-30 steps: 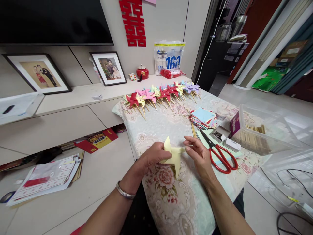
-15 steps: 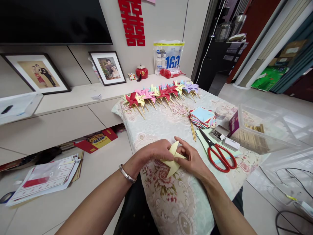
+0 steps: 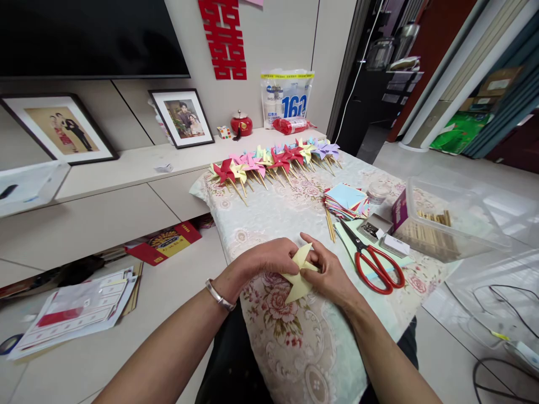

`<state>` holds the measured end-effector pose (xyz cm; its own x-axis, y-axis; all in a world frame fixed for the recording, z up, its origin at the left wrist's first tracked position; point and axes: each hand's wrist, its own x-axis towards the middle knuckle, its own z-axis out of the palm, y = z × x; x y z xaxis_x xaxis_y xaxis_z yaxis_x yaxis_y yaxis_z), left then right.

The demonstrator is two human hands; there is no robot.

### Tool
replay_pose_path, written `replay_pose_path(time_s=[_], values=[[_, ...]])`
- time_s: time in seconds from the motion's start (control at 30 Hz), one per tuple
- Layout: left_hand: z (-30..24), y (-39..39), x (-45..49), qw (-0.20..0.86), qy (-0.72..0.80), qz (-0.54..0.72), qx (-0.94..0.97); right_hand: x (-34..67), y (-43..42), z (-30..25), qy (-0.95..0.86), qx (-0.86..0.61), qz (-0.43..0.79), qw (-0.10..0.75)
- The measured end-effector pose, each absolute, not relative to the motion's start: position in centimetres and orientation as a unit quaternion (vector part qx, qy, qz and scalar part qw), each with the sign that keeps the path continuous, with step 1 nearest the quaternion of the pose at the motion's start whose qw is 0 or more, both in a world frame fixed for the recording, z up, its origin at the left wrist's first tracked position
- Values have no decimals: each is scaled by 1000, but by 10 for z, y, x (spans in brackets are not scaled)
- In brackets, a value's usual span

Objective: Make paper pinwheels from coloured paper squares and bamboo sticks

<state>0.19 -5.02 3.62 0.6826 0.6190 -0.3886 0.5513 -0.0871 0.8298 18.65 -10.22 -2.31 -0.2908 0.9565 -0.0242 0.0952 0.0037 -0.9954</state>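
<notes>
Between my two hands is a pale yellow paper pinwheel [image 3: 300,287], its blades folded toward the middle, held just above the near part of the table. My left hand [image 3: 278,256] grips its left side, with a silver bracelet on the wrist. With thumb and fingers, my right hand [image 3: 327,273] pinches the pinwheel's right side near the centre. What lies behind the paper under my fingers is hidden. To the right, red-handled scissors [image 3: 374,264] lie on sheets of pale green and blue paper [image 3: 348,247].
Finished pinwheels [image 3: 282,160] on sticks lie along the table's far edge. Right of my hands are stacked coloured paper squares [image 3: 347,201], thin sticks [image 3: 330,225], a small box of metal pins [image 3: 373,229], a round clear tub [image 3: 379,192] and a clear plastic bin [image 3: 455,224] holding sticks.
The pinwheel's lower blade looks broader, and the paper has turned slightly between my fingers. Both hands keep their hold. The whole view has shifted a little.
</notes>
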Motion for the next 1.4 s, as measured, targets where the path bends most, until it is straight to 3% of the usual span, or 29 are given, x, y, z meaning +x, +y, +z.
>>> replay_pose_path(time_s=[0.37, 0.47, 0.93, 1.4], values=[[29, -61, -17, 694, 417, 191, 556, 182, -102, -12, -465, -440, 603, 477], [17, -73, -13, 747, 375, 288, 468, 181, -103, -8, -432, -443, 602, 506], [13, -108, 39, 694, 426, 452, 364, 182, -102, -9, -429, -429, 587, 535], [12, -106, 39, 658, 458, 449, 396, 183, -101, -9, -442, -438, 591, 514]])
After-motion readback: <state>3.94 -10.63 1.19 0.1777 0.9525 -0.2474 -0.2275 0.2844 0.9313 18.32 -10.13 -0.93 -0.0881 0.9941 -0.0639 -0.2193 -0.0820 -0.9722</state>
